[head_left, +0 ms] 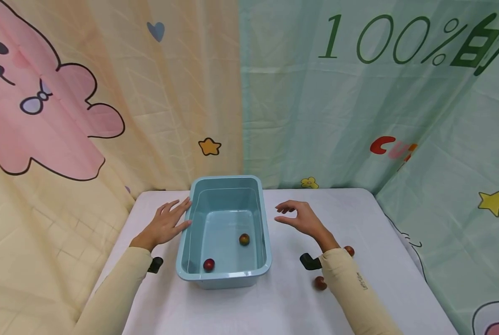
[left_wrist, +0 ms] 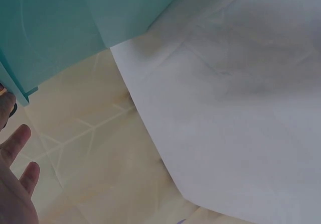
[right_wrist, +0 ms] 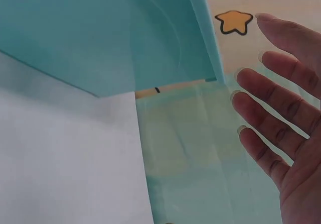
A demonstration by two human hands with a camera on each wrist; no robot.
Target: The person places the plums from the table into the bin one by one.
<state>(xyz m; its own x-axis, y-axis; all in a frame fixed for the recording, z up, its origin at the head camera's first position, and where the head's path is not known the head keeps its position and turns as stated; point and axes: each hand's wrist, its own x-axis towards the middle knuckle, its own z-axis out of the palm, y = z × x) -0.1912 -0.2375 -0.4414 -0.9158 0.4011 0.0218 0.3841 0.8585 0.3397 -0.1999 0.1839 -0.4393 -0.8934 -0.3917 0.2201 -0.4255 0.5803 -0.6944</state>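
A light blue plastic tub stands on the white table, with two small round fruits inside: a dark red one near the front and a red-green one farther back. My left hand rests with spread fingers at the tub's left rim. To the right of the tub, my right hand hovers with loosely bent fingers and nothing in them. The right wrist view shows that hand's fingers apart from the tub wall.
Two more reddish round fruits lie on the table by the right forearm, one in front and one partly behind the sleeve. Printed curtains hang behind and beside the white table.
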